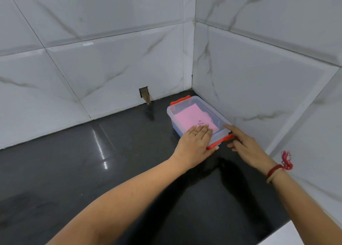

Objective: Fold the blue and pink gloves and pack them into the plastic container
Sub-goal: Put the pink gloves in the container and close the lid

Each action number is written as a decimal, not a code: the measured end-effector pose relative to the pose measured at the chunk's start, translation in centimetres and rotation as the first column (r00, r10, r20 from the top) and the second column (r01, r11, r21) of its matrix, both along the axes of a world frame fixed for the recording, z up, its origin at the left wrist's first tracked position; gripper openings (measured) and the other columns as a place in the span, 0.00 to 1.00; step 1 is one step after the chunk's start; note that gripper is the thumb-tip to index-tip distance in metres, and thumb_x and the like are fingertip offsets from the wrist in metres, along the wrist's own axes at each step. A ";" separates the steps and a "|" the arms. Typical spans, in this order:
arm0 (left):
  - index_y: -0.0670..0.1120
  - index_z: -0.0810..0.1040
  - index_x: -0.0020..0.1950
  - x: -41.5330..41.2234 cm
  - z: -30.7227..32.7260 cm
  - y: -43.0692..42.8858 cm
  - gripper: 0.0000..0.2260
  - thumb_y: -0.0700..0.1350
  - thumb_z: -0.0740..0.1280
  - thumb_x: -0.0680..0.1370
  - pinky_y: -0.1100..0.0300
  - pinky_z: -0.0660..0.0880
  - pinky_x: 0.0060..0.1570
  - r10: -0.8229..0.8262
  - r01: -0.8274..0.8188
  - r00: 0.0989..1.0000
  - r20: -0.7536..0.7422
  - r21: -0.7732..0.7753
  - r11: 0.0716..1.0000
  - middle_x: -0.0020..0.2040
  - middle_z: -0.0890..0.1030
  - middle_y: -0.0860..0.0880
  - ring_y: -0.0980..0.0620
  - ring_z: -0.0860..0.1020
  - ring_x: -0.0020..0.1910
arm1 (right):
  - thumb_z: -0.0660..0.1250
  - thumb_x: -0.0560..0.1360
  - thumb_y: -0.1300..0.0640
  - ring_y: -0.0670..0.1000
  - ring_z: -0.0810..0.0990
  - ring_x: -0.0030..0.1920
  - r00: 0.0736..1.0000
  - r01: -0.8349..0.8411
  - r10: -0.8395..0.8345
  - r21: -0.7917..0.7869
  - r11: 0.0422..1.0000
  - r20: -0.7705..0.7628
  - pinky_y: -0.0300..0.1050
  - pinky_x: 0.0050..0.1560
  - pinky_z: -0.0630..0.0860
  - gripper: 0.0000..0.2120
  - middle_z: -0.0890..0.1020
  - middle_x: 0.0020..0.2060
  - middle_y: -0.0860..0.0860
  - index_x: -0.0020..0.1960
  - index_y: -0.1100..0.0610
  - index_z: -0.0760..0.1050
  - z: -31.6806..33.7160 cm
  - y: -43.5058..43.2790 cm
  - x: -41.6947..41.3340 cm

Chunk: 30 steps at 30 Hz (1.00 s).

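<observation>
A clear plastic container (187, 106) with a lid on and orange clips stands in the far right corner of the black counter. Through the lid a folded pink glove (192, 116) shows on top, and a strip of blue glove (178, 132) shows low at its near left side. My left hand (196, 143) lies flat on the near end of the lid, fingers together. My right hand (244, 145) rests at the near right corner, fingers on the orange clip (220, 142).
White marble-pattern tiled walls (111, 69) meet in a corner right behind the container. A small broken hole (145, 95) sits low in the back wall. The glossy black counter (74, 170) stretches left and toward me; its front edge shows at the lower right.
</observation>
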<state>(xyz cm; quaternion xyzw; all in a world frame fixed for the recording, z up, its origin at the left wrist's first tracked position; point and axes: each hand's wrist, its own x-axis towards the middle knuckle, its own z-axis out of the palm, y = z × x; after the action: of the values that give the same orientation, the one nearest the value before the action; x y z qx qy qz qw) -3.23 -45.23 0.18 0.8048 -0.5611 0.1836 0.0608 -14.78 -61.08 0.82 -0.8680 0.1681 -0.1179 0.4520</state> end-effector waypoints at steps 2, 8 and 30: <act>0.41 0.76 0.66 -0.1 -0.1 0.0 0.26 0.60 0.63 0.77 0.53 0.63 0.66 0.014 -0.013 1.000 0.010 -0.024 1.000 0.64 0.78 0.43 0.45 0.76 0.64 | 0.54 0.80 0.61 0.46 0.78 0.49 0.991 -0.123 0.119 -0.083 0.989 -0.061 0.34 0.53 0.72 0.21 0.76 0.51 0.49 0.67 0.40 0.60 0.3 -0.7 -0.4; 0.42 0.80 0.61 -0.2 0.0 -0.1 0.25 0.60 0.68 0.74 0.54 0.73 0.59 0.012 -0.007 0.999 0.046 -0.108 0.994 0.59 0.82 0.44 0.47 0.80 0.59 | 0.59 0.79 0.54 0.42 0.73 0.58 0.982 -0.185 0.179 -0.130 0.974 -0.060 0.31 0.61 0.65 0.19 0.73 0.60 0.41 0.68 0.43 0.66 0.7 -1.9 -0.2; 0.50 0.47 0.78 1.9 0.0 1.8 0.33 0.56 0.61 0.79 0.45 0.48 0.73 0.038 -0.497 0.484 -0.874 -0.239 0.834 0.79 0.45 0.45 0.47 0.43 0.77 | 0.63 0.75 0.44 0.55 0.72 0.55 0.985 0.168 -0.125 -0.535 0.828 0.117 0.47 0.52 0.70 0.19 0.73 0.53 0.55 0.60 0.53 0.77 4.4 3.1 2.8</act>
<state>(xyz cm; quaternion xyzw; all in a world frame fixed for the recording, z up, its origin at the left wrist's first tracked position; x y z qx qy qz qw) -1.35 -43.42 0.20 0.8309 -0.2613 -0.0917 0.4826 -11.98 -57.93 5.19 -0.9397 0.1764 -0.2283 0.1835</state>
